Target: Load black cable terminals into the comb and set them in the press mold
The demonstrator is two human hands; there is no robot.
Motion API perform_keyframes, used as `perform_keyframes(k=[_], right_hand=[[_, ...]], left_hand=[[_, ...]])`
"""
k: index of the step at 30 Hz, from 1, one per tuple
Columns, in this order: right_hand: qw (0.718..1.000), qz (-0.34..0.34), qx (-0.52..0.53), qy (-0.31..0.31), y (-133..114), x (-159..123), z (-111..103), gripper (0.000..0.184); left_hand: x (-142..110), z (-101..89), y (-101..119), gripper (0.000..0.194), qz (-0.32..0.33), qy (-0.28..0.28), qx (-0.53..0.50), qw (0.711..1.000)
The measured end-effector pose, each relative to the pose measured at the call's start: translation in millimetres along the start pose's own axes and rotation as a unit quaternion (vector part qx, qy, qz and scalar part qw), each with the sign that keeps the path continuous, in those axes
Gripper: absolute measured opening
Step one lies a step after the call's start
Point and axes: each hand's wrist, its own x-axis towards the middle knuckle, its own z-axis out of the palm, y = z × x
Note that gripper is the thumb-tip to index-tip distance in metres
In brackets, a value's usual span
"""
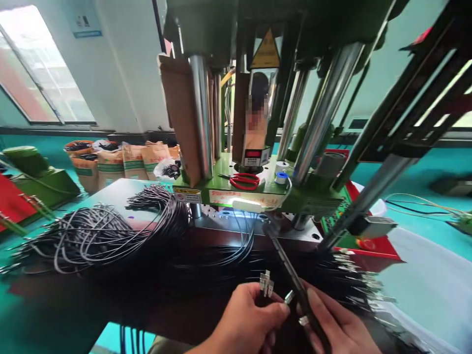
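Observation:
My left hand (249, 317) is closed on several metal cable connectors (266, 284), their ends standing up above the thumb and index finger. Another metal connector (289, 297) shows at the thumb tip. My right hand (341, 319) is wrapped round a long dark rod-like tool (289, 268), whose far end slants up towards the press and is blurred. A small metal piece (303, 320) shows by the right fingers; whether they grip it I cannot tell. Thin cables (245, 241) run from the press bed down behind the hands.
A green press (313, 204) with steel columns stands ahead, red-handled scissors (245, 181) on its ledge. Bundled black cables (99, 236) lie on the left, more connector ends (363, 280) on the right. Behind are filled sacks (110, 164) and a person (257, 118) seen through the press.

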Motion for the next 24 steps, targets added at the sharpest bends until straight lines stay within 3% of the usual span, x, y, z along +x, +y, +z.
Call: perform_keyframes(k=[3, 9, 17, 24], right_hand=[[1.0, 0.004, 0.028, 0.003, 4, 2, 8, 0.072], [0.997, -0.007, 0.069, 0.024, 3, -4, 14, 0.067], [1.0, -0.022, -0.005, 0.01, -3, -6, 16, 0.071], [0.998, -0.059, -0.001, -0.006, 1, -3, 16, 0.065]], left_hand=[[-1, 0.3, 2, 0.016, -0.006, -0.011, 0.034, 0.999], [1, -3.1, -2, 0.019, -0.016, -0.021, 0.042, 0.999], [-1, -3.0, -2, 0.021, -0.009, -0.022, 0.02, 1.0], [1, -4.0, -1, 0.023, -0.013, -0.03, 0.034, 0.999]])
